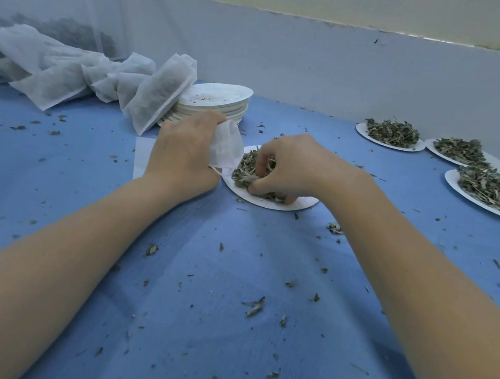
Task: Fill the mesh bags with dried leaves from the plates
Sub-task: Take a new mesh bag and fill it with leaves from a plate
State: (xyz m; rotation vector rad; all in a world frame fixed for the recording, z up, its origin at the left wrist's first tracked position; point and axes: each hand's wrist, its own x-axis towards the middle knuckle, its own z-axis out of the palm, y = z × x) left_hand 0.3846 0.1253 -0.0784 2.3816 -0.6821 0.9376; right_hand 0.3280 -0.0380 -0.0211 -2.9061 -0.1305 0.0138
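Pinching a clump of dried leaves (252, 171) with the curled fingers of the right hand (291, 166), on a white plate (304, 202) in the middle of the frame. Gripping a small white mesh bag (225, 149) in the left hand (181, 154), fingers wrapped round it, bag just left of the plate and touching its edge. Lying flat under the left hand, a white sheet (141, 156). Behind, a stack of empty plates (220, 103). Leaning on that stack, filled bags (157, 93) in the upper left. Sitting at the right edge, more plates heaped with leaves (392, 133). Scattered all over the blue table (213, 324), little leaf bits.
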